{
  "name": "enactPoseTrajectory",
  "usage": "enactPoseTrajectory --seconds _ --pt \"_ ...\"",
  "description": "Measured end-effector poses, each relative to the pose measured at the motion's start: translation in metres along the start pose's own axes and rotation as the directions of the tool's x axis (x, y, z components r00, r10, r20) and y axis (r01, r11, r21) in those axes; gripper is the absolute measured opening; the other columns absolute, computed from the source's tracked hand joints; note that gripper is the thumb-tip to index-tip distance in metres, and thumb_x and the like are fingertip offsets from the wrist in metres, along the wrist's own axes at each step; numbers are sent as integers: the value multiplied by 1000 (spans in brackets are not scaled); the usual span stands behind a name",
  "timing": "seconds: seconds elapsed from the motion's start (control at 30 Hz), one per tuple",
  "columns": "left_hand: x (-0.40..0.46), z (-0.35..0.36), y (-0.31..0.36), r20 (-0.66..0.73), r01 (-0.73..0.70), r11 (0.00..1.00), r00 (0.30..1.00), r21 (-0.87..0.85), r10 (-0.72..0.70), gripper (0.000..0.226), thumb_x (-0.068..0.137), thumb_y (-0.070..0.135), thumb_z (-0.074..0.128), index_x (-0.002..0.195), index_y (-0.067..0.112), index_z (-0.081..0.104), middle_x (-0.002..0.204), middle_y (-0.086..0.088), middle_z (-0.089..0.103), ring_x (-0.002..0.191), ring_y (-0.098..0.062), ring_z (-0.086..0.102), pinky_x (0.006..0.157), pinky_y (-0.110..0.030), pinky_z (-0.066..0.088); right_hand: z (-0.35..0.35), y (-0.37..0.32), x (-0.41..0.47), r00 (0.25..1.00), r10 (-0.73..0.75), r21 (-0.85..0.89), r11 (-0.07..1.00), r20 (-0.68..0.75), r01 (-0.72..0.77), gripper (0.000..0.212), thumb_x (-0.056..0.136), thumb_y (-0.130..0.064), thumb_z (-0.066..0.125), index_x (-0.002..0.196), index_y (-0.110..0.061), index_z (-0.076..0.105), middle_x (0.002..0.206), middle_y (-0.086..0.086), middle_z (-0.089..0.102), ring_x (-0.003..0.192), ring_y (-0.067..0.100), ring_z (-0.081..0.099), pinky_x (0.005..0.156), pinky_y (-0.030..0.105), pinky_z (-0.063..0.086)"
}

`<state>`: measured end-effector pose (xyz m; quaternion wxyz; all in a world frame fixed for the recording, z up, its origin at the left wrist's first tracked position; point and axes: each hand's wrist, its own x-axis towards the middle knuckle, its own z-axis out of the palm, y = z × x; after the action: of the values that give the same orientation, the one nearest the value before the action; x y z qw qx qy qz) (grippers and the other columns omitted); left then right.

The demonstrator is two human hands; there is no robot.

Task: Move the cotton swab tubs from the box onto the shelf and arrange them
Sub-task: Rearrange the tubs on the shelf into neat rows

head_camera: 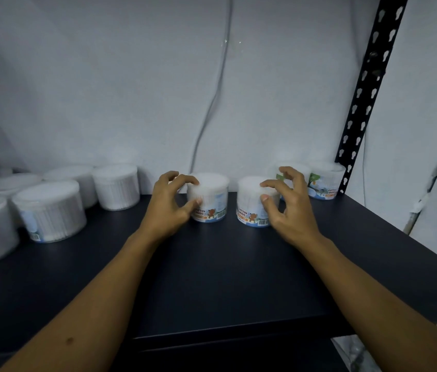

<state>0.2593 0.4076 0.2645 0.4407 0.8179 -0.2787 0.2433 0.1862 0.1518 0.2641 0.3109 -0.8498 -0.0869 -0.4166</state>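
Observation:
Two clear cotton swab tubs with bear labels stand side by side on the dark shelf (pixel 212 269), near the back wall. My left hand (pixel 170 204) grips the left tub (pixel 212 196), with the thumb on its side and the fingers curled over its top rim. My right hand (pixel 288 204) pinches the right tub (pixel 251 200) between thumb and index finger, and its other fingers are lifted. Both tubs sit upright on the shelf, a small gap apart. No box is in view.
Several more tubs (pixel 51 210) crowd the shelf's left side. Two tubs with tree labels (pixel 326 181) stand in the back right corner by a black perforated post (pixel 367 84). A cable (pixel 212 103) hangs down the white wall. The shelf's front edge is below my forearms.

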Motion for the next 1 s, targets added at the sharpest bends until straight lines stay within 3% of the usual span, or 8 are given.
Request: enactPoseTrajectory --seconds 0.13,0.23,0.33,0.43,0.67,0.8,0.9,1.0 --pt "0 2 1 3 -21 1000 1000 -4 21 35 78 27 77 104 38 57 126 4 46 121 -13 40 99 -28 37 -1 1 0 1000 -19 4 1000 -12 19 24 86 -15 57 106 -18 69 122 0 47 116 10 42 92 27 41" --pt "0 1 1 37 5 997 999 -81 -2 46 80 9 68 116 34 56 129 6 45 121 -7 42 99 -24 37 -2 1 1 1000 0 48 999 9 -1 24 84 -11 53 104 -13 65 124 1 47 117 11 46 94 31 47" --pt "-1 0 -1 32 18 992 999 -122 -15 50 78 0 61 119 28 55 128 7 50 119 -8 47 98 -27 44 0 -3 0 999 26 27 999 23 -27 21 83 -27 63 101 -17 60 127 -5 43 119 6 39 94 16 37" --pt "-1 2 -1 77 94 980 994 -173 -82 45 81 6 64 118 30 54 126 1 54 110 -11 58 89 -35 55 1 -5 0 1000 -14 -55 998 10 14 26 82 -35 67 101 -20 60 113 -10 48 112 10 40 86 9 30" --pt "-2 4 4 59 106 974 994 -202 -96 43 81 11 74 118 24 57 125 -1 54 103 -6 60 84 -26 56 1 -1 0 996 -92 -44 995 6 92 26 86 -13 55 107 -14 70 111 1 63 115 16 49 99 5 26" --pt "-3 5 7 28 87 982 996 -167 -83 45 79 15 77 119 23 59 123 0 54 100 -4 60 78 -19 55 2 -3 0 998 -60 -57 996 23 62 22 86 -19 65 107 -17 68 117 -2 56 115 11 44 94 0 23" --pt "-3 6 9 4 88 985 996 -150 -88 50 75 17 80 119 25 58 117 1 54 97 -6 60 73 -14 53 2 -4 0 997 -70 -65 995 29 71 22 85 -17 68 107 -15 66 112 -2 56 111 13 47 94 7 28" --pt "-4 6 10 7 80 985 997 -152 -80 52 76 16 79 122 25 56 117 -1 53 96 -6 60 77 -21 56 2 -2 1 996 -84 -35 996 35 85 23 86 -9 64 108 -12 65 114 1 60 116 18 49 101 29 39"
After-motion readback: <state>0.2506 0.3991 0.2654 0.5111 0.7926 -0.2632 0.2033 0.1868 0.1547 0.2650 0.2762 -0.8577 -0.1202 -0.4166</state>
